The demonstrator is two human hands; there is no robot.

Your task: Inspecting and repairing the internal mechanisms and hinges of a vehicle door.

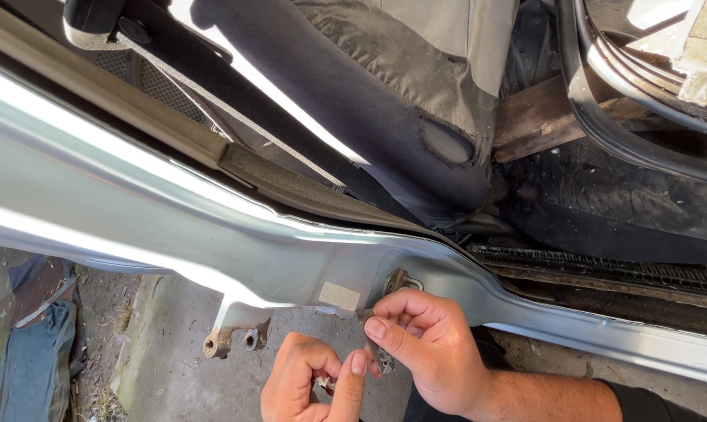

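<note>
Working at the silver door pillar (pixel 212 234) of a stripped car. The right hand (pixel 424 352) has its fingers (pixel 384 327) pinched on a small dark metal piece, held right at the hinge bracket (pixel 399 281). The left hand (pixel 310 383) is curled around small hardware just below. Looks like the lining-up stage; seating it needs steady aim.
</note>
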